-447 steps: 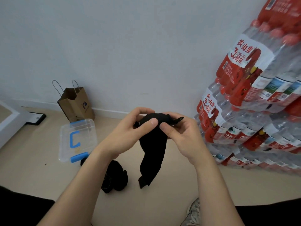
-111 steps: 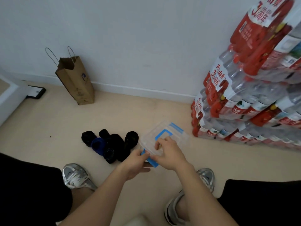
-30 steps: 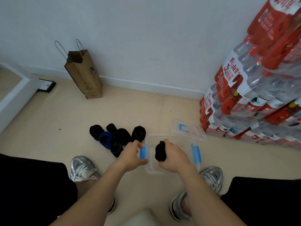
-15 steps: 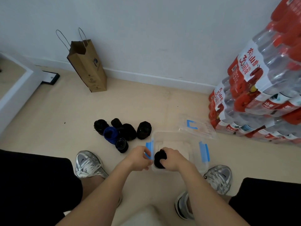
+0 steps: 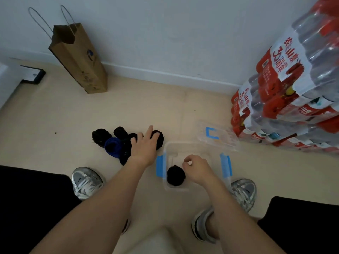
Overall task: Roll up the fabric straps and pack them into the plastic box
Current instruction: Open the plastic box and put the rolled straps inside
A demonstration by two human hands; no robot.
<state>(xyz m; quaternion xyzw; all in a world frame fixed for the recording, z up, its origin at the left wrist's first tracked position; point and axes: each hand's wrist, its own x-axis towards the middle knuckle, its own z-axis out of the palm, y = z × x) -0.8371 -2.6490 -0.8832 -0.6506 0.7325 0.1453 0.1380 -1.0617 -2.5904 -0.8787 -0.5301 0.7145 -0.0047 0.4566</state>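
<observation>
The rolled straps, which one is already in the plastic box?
The black roll beside the right hand, alone inside the plastic box; the others sit piled on the floor.

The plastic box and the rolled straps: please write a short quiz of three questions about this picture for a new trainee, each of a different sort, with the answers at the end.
1. True or false: the plastic box has its lid on.
2. How many rolled straps lie inside the box? A) none B) one C) three
3. Which hand reaches over the pile of rolled straps on the floor?

Key:
1. False. The lid lies on the floor behind the box, near the water bottle packs.
2. B. One black rolled strap lies in the near left corner, beside the right hand, which is not holding it.
3. The left hand, fingers spread over the black rolls.
</observation>
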